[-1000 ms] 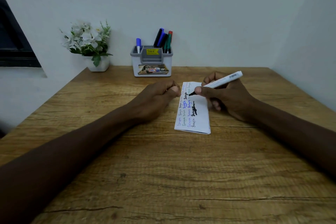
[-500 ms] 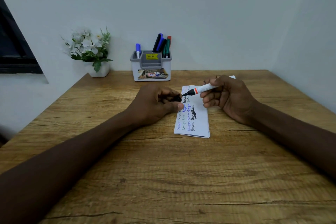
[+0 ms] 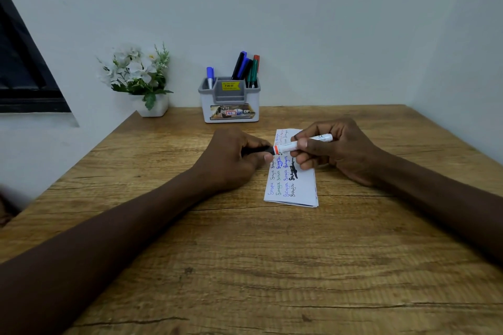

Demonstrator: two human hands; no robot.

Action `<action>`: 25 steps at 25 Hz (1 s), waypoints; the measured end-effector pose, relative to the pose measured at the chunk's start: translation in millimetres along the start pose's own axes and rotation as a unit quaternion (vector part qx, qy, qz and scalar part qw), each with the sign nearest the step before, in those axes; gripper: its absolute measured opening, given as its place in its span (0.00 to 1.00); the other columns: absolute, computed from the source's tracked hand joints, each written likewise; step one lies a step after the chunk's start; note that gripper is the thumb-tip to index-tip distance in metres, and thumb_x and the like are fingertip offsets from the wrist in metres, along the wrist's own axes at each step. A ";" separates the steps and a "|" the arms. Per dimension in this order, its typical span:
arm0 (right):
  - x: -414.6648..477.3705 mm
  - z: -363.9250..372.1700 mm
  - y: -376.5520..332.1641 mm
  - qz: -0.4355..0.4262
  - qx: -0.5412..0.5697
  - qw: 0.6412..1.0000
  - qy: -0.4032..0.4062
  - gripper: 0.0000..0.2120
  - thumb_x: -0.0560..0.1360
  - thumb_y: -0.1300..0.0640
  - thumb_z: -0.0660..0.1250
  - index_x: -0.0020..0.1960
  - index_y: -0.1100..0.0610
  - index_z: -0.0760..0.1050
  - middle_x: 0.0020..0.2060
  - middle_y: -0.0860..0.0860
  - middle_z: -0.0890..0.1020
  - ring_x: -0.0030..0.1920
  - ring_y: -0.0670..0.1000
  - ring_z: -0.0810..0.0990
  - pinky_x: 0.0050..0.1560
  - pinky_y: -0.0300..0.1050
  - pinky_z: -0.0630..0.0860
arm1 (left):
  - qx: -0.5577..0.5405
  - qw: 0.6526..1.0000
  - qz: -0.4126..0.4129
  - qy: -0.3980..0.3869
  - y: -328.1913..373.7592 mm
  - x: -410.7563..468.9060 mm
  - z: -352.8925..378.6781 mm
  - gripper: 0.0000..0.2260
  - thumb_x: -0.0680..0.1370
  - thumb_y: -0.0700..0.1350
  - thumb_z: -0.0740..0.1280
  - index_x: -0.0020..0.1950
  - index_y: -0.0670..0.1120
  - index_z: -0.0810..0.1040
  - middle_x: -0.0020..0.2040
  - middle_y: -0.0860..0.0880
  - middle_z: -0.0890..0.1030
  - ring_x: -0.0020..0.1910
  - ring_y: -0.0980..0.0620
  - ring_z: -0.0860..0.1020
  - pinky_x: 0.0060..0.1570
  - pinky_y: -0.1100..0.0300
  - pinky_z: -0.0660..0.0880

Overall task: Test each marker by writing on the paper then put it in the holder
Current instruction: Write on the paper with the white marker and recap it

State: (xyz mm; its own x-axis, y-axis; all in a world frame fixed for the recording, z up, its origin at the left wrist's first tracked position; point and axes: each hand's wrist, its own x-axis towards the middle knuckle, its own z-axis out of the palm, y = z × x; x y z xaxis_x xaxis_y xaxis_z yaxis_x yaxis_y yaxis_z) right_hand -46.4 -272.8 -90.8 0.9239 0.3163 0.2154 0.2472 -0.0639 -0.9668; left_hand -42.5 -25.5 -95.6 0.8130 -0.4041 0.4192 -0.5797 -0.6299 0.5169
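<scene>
A white marker with an orange ring lies level above the folded paper, which carries several lines of coloured writing. My right hand grips the marker's white barrel. My left hand holds the black cap, and the cap sits over the marker's tip. The grey-and-white holder stands at the back of the wooden table, with several markers upright in it.
A small white pot of white flowers stands at the back left next to the wall. A dark window frame is at the far left. The table's left edge runs diagonally near my left forearm.
My right hand lifted the marker off the paper and turned it level. My left hand brought the black cap up, and the cap now covers the tip.
</scene>
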 end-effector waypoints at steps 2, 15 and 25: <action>0.0 2.2 0.3 -0.009 -0.021 1.000 0.004 0.11 0.75 0.64 0.71 0.54 0.70 0.81 0.45 0.67 0.86 0.38 0.54 0.88 0.41 0.44 0.85 | -0.001 1.000 0.003 0.016 0.2 -0.5 0.1 0.14 0.78 0.43 0.74 0.63 0.47 0.84 0.54 0.51 0.88 0.47 0.56 0.85 0.50 0.57 0.81; 10.5 -3.5 -11.3 -0.167 -0.311 0.936 -0.010 0.06 0.75 0.55 0.77 0.47 0.58 0.87 0.42 0.49 0.89 0.38 0.46 0.86 0.37 0.42 0.80 | -0.001 0.996 0.054 0.076 1.6 -0.7 4.2 0.13 0.75 0.45 0.77 0.60 0.49 0.86 0.52 0.53 0.88 0.43 0.61 0.83 0.45 0.67 0.78; 27.3 0.4 -16.1 -0.265 -0.521 0.811 -0.009 0.12 0.79 0.52 0.67 0.61 0.51 0.72 0.47 0.47 0.85 0.43 0.49 0.84 0.44 0.53 0.81 | -0.071 0.990 -0.004 0.120 -5.5 7.1 -2.0 0.19 0.71 0.49 0.81 0.60 0.49 0.85 0.42 0.57 0.86 0.40 0.58 0.83 0.41 0.71 0.77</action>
State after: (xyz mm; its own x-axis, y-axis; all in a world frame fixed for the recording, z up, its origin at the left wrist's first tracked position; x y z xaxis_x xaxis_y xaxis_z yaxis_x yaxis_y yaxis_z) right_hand -25.3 -262.8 -69.4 0.6049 0.5739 0.5521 0.7296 -0.6772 -0.0955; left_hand -33.7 -23.5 -94.0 0.7914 -0.2185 0.5709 -0.5883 -0.5259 0.6143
